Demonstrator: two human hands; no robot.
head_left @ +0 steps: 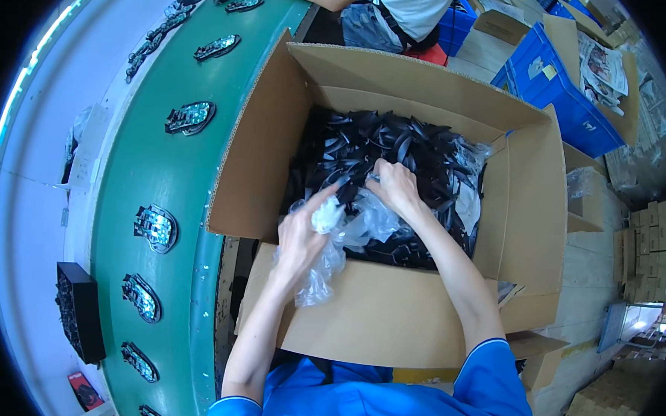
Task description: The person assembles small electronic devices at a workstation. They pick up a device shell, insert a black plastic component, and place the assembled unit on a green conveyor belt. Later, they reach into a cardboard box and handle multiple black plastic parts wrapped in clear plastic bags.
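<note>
A large open cardboard box (387, 316) stands in front of me, holding a heap of thin, curved black plastic pieces (419, 148). My left hand (301, 236) is over the box's near left part, closed around a crumpled clear plastic bag (320, 279), with its index finger pointing toward the pieces. Part of the bag spreads rightward over the heap, below my right hand (396, 187). That hand is low over the middle of the pieces with its fingers pinched together; whatever lies between them is too small to make out.
Left of the box runs a green conveyor belt (187, 193) carrying several dark part-built shells (156, 227). A black bin (79, 311) sits at its far side. Another person (411, 16) sits beyond the box. Blue crates (561, 92) and stacked cartons (655, 240) stand to the right.
</note>
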